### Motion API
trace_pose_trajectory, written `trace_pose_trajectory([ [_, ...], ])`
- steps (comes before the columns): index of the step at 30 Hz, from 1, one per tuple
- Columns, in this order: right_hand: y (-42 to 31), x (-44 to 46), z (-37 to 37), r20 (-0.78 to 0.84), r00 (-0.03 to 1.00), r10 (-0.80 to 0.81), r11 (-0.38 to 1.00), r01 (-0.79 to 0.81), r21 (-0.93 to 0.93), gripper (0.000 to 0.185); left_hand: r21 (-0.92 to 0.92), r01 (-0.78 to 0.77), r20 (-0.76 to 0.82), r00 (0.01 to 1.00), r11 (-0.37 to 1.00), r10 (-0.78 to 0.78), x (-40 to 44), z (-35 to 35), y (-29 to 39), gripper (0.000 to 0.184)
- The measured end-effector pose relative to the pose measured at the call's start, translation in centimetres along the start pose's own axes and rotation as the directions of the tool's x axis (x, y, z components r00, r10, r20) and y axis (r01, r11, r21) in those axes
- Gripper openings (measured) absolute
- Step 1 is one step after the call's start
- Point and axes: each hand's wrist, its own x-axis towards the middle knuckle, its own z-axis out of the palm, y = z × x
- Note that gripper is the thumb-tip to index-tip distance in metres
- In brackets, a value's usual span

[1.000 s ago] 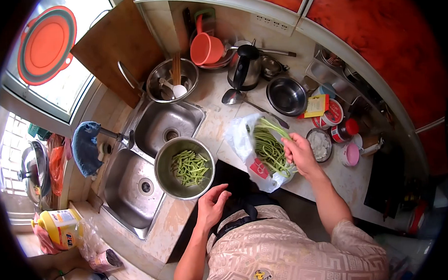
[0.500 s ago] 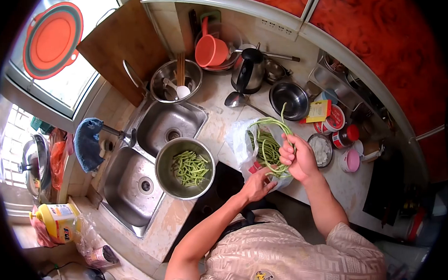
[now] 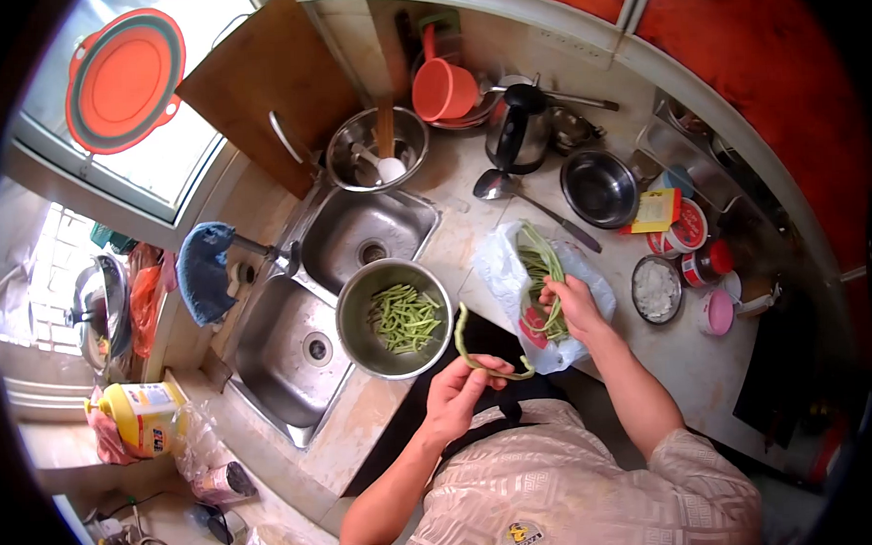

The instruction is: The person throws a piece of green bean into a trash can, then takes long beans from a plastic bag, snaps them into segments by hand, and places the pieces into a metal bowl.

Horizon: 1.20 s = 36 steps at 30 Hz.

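Note:
My left hand (image 3: pixel 464 392) pinches one long green bean (image 3: pixel 460 339), which curves up toward the pot and trails off to the right past my fingertips. My right hand (image 3: pixel 574 311) is at the mouth of a white plastic bag (image 3: pixel 496 263), with its fingers closed round several long green beans (image 3: pixel 539 257) there. Part of that bunch is hidden by the hand and the bag. To the left, a steel pot (image 3: pixel 345 348) straddles the counter and sink edge. Short cut bean pieces (image 3: pixel 405 319) lie in its bottom.
Behind the pot is a double steel sink (image 3: pixel 267 384). A ladle (image 3: pixel 539 206), a kettle (image 3: pixel 519 130), a dark metal bowl (image 3: pixel 599 192) and a dish of white stuff (image 3: pixel 657 290) stand on the counter. A steel bowl (image 3: pixel 378 150) with utensils sits behind the sink.
My right hand has lowered the long beans from above the bag into its mouth. My left hand has moved left, away from the bag, with a single bean. The view has shifted slightly.

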Motion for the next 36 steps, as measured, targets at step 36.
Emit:
trace_pose_trajectory([
  [36,-2.6,-12.8,16.6,0.654,0.684,0.323,0.907,-0.028,-0.419,0.023,0.702,-0.402,-0.322,0.556,0.587,0.766,-6.4,-0.9,7.0,0.019],
])
